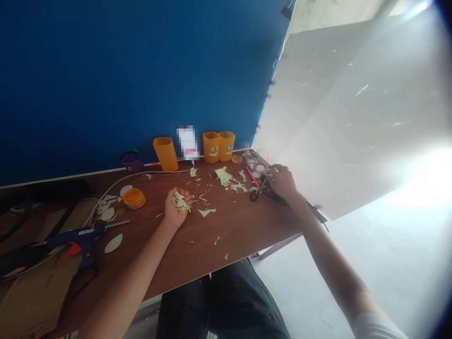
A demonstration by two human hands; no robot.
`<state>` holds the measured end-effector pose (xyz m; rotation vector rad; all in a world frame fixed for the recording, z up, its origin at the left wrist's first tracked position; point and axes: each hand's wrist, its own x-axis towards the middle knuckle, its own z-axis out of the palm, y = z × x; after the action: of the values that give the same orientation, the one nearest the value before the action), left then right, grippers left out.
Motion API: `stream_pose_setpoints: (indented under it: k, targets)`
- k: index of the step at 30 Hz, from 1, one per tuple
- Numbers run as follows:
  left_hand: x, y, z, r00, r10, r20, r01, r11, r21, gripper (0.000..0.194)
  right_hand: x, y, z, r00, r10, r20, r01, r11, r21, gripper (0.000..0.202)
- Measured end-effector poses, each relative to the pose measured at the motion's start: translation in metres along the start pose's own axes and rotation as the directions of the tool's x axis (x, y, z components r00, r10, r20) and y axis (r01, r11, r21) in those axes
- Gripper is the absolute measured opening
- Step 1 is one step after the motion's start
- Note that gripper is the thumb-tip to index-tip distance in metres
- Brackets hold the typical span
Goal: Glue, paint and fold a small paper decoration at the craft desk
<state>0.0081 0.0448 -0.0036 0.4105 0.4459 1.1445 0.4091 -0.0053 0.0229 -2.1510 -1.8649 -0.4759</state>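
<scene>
My left hand [174, 212] is turned palm up over the table, its fingers curled around a bunch of paper scraps [181, 202]. To its right, pale green paper scraps [223, 176] lie scattered on the wood. My right hand [281, 181] is at the table's right end with its fingers bent down, closed over the clutter there. What its fingertips hold, if anything, is hidden. Close beside it are scissors [254, 194], a red pen-like stick [252, 177] and small clear and white containers [259, 168].
Yellow smiling-face cups [211, 147] and another yellow cup [165, 154] stand along the blue wall, with a phone [188, 142] on a white cable between them. An orange tub [134, 198], a purple pot [133, 161], a glue gun [83, 238] and cardboard [38, 296] are at left.
</scene>
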Motion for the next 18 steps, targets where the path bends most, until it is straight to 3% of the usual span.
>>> stream_pose_setpoints:
  k: [4, 10, 18]
  targets:
    - [0.0, 0.0, 0.001, 1.0, 0.005, -0.01, -0.005, 1.0, 0.002, 0.03, 0.012, -0.018, 0.009, 0.987, -0.118, 0.108, 0.12, 0.993, -0.007, 0.03]
    - [0.002, 0.0, -0.001, 1.0, 0.008, -0.005, -0.008, 1.0, 0.003, 0.03, 0.018, -0.024, 0.017, 0.989, 0.004, 0.149, 0.002, 0.999, -0.036, 0.029]
    - [0.002, -0.001, 0.0, 1.0, 0.003, 0.002, -0.003, 1.0, 0.0, 0.029, 0.022, -0.022, 0.021, 0.975, 0.006, 0.222, -0.008, 1.0, 0.011, 0.031]
